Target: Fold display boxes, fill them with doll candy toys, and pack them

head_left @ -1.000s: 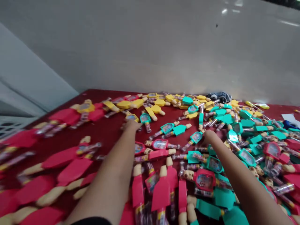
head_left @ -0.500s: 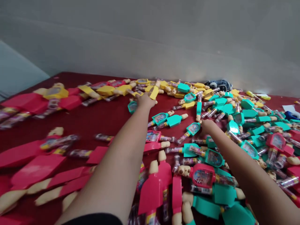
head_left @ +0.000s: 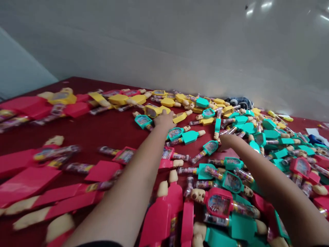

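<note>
Many yellow, teal and pink dog-headed toys with clear candy tubes lie on a dark red table. My left hand (head_left: 164, 120) is stretched far out among the yellow ones, beside a yellow toy (head_left: 151, 111); whether its fingers grip anything is unclear. A teal toy (head_left: 143, 121) lies just left of that hand. Near the middle, my right hand (head_left: 226, 141) is bent down beside a teal toy (head_left: 210, 147), its fingers mostly hidden behind the hand.
A dark blue cloth bundle (head_left: 240, 102) lies by the grey wall (head_left: 154, 44). Pink toys (head_left: 31, 181) spread across the left and front. Blue tape (head_left: 317, 139) and white paper (head_left: 312, 131) sit at the far right.
My left hand has come slightly nearer, and the small yellow piece raised at its fingers is lower now. The right hand stays near the same teal toy. The view has shifted slightly.
</note>
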`<state>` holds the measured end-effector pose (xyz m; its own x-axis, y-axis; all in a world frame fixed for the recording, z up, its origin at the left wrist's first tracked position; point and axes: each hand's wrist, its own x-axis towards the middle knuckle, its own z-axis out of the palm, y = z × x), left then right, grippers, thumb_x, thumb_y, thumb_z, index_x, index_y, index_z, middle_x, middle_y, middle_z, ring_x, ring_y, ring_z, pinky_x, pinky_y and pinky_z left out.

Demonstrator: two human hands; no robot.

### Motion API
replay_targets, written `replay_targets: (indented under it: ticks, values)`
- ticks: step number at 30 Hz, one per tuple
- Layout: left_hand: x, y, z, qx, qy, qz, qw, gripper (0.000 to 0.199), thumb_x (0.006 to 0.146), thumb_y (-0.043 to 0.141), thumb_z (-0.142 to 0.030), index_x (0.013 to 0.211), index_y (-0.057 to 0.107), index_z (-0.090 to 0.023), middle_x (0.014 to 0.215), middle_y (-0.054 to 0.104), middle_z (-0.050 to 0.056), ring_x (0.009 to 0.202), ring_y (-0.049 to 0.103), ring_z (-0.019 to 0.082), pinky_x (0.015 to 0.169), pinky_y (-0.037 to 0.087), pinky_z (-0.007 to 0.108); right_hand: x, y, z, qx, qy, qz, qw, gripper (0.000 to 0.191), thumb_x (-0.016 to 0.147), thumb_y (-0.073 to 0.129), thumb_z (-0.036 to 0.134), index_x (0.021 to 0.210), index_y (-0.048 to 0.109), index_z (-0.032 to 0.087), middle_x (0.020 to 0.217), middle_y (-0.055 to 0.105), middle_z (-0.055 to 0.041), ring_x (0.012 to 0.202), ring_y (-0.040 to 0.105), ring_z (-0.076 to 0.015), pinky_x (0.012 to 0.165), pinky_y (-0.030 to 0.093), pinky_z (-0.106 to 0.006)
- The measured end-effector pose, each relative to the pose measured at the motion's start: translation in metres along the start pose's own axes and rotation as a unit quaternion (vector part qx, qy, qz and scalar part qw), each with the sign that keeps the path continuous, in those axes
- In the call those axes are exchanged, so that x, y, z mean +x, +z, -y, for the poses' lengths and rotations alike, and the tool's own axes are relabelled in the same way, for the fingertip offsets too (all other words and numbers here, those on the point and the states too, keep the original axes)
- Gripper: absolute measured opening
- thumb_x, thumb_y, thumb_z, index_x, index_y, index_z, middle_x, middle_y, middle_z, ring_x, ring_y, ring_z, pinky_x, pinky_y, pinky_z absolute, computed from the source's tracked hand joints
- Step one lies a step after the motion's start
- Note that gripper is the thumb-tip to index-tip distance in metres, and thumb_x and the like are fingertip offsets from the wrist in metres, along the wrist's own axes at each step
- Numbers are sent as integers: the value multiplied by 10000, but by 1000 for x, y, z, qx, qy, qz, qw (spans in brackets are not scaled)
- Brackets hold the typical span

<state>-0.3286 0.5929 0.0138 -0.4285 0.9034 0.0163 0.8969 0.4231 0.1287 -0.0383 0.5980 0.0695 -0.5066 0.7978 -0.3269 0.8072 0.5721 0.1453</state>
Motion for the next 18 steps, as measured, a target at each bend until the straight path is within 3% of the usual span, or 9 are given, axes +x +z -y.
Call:
replay_targets:
  ticks: [3,6,9,12,18]
  values:
    - [-3,0,-3,10,-18,-10,1000,574,799,619,-385,1307,434,-191,1311,368,196,1078,544,380,842,474,462,31,-13,15,9,-1,-42,999,364,840,595,282,1151,632,95,1139,653,-194,1073,625,-302,907,485,-339]
    - [-8,1,-4,30,-29,-15,999,583,801,631,-364,1321,419,-207,1332,348,196,1087,543,370,839,476,437,66,-9,30,41,10,-67,997,608,837,595,238,1389,396,80,1385,458,-244,1224,522,-325,995,425,-371]
    - [-12,2,-3,47,-30,-13,998,617,796,646,-379,1340,402,-221,1341,339,197,1076,551,357,839,473,420,91,3,34,78,54,-71,993,799,818,615,228,1469,186,57,1398,397,-300,1248,488,-374,984,425,-450]
    - [-15,0,-3,49,-29,-14,998,620,814,621,-401,1360,382,-231,1318,367,190,1033,576,346,820,477,411,101,11,25,101,80,-85,988,811,799,619,237,1453,190,27,1346,441,-295,1220,502,-371,968,438,-457]
    - [-23,-8,-5,58,-35,-4,998,625,810,598,-417,1369,381,-242,1320,392,182,1013,588,335,792,489,387,107,13,0,113,66,-137,982,853,727,647,299,1438,234,74,1461,334,-204,1353,318,-358,1082,337,-459]
